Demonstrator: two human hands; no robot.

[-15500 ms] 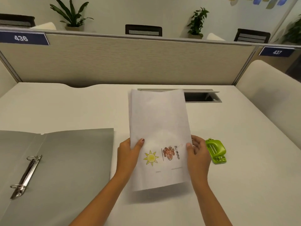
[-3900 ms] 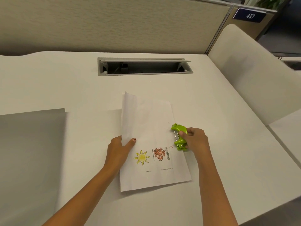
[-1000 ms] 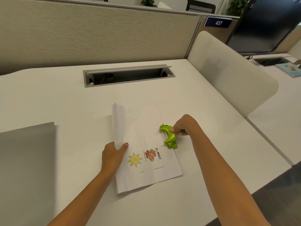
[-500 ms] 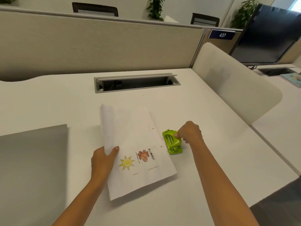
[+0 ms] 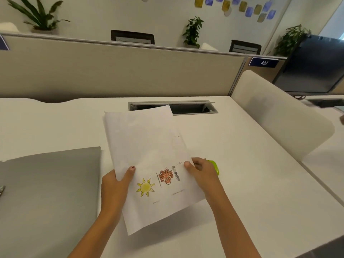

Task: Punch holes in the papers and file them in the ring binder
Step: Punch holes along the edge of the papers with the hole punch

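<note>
Your left hand (image 5: 115, 185) and right hand (image 5: 202, 174) clamp their fingers on the papers (image 5: 149, 146), held off the tabletop (image 5: 251, 174). The ring binder (image 5: 50, 192) lies left of your fingers, rings cut off; the green punch (image 5: 215, 167) hides mostly behind your right fingers.

White papers (image 5: 147, 146) show a yellow sun and an orange-brown octopus, beside a lime-green hole punch (image 5: 214, 167) and a grey binder (image 5: 52, 187).
</note>
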